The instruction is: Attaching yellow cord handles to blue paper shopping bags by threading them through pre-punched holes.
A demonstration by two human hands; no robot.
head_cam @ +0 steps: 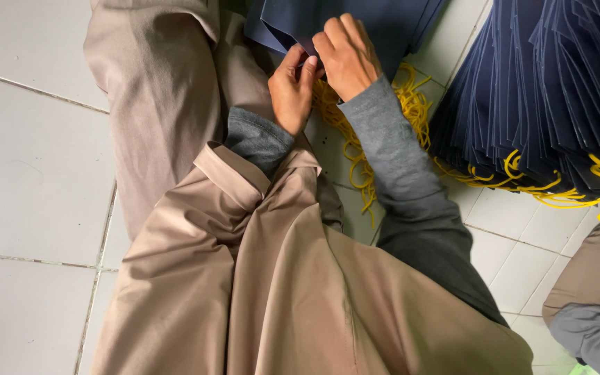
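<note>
Nearest the camera, a beige garment covers the person's lap and legs and hides most of the floor below it. The floor is laid with white tiles. At the lower right edge, part of another person's beige and grey clothing enters the view.

Both forearms wear grey sleeves. The right sleeve crosses over a loose bundle of yellow cords lying on the tiles and hides part of it.

The left hand is closed, with fingers pinching the lower edge of a dark blue paper bag. The right hand is also closed, with curled fingers gripping the same edge just beside the left hand. The two hands touch. The exact point of grip is hidden under the fingers. The bag lies flat at the top centre of the view, beyond the knees, with its upper part cut off by the frame.

Farther right, a large stack of dark blue paper bags rests on the floor, fanned edge-on. Yellow cord handles project from its lower edge.
</note>
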